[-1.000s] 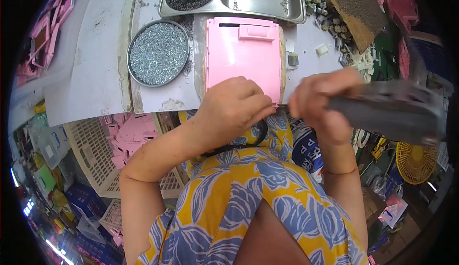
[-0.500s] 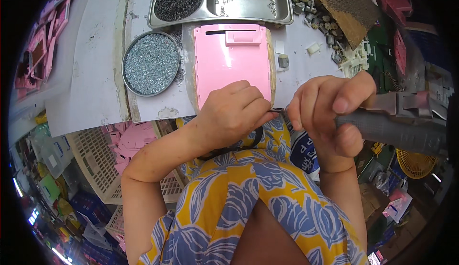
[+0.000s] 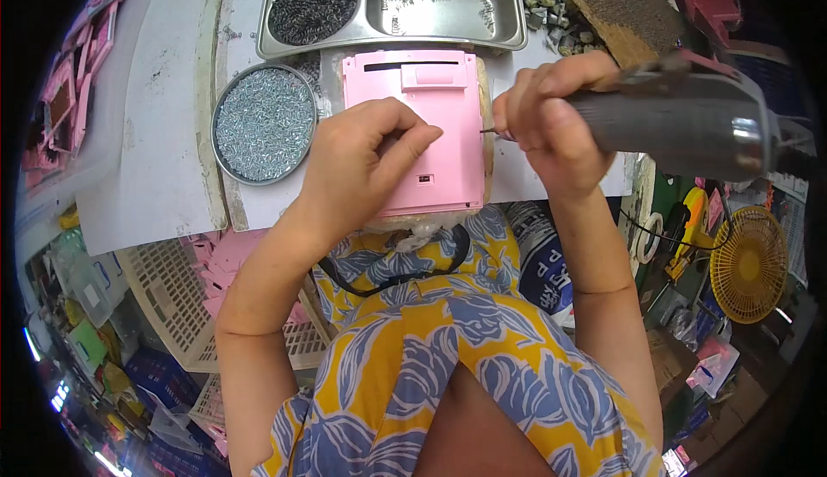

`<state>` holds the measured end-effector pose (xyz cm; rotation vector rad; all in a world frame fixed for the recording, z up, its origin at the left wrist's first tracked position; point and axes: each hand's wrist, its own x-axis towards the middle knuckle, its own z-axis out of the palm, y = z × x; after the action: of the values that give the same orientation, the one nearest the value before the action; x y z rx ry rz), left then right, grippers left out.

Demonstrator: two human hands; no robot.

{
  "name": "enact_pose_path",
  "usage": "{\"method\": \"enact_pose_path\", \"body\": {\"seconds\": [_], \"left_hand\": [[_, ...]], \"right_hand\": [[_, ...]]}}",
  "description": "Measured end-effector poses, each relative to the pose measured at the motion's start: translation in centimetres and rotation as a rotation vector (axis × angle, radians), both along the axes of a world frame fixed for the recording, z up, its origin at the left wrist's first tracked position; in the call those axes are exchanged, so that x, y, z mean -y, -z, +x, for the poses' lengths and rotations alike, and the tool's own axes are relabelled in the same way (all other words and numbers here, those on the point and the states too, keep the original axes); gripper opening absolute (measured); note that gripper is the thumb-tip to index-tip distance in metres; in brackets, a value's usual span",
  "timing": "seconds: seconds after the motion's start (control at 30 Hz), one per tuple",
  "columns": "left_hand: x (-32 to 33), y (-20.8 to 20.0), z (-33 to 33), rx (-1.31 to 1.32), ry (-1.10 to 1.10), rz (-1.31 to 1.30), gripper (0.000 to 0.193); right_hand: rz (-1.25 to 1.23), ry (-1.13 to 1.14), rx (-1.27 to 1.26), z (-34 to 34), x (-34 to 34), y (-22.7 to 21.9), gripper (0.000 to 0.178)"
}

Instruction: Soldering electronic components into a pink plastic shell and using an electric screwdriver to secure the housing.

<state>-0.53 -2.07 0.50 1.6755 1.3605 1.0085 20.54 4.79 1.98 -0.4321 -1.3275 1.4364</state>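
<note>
A pink plastic case (image 3: 444,154) lies on a padded block at the table's front edge. It has a dark slot and a raised tab near its far end, and a small rectangular opening near its close end. Over its left side, my left hand (image 3: 366,154) has thumb and forefinger brought together; whatever they pinch is too small to make out. My right hand (image 3: 560,120) is wrapped round the front of a grey electric screwdriver (image 3: 676,120), held level. Its thin bit points left at the case's right edge; I cannot tell whether they touch.
A round dish of screws (image 3: 265,124) stands left of the case. Behind it sits a metal tray (image 3: 392,44) with small springs in its compartments. Small metal parts and brown cardboard (image 3: 624,12) lie far right. Below are a crate (image 3: 172,292) and a yellow fan (image 3: 748,266).
My right hand has moved up with the screwdriver, from the case's near corner to beside its right edge. My left hand has shifted left and up, uncovering the case's near end.
</note>
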Motion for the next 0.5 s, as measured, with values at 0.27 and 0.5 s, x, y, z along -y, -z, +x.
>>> {"method": "enact_pose_path", "body": {"seconds": [0.27,0.5], "left_hand": [[-0.2,-0.3,1.0,-0.079,0.107,0.211,0.015],[0.7,0.4,2.5,-0.130,0.100,0.381,0.014]], "right_hand": [[0.107,-0.043,0.220,0.1,-0.4,0.1,0.022],[0.077,-0.226,-0.035,0.0,0.4,-5.1,0.036]]}}
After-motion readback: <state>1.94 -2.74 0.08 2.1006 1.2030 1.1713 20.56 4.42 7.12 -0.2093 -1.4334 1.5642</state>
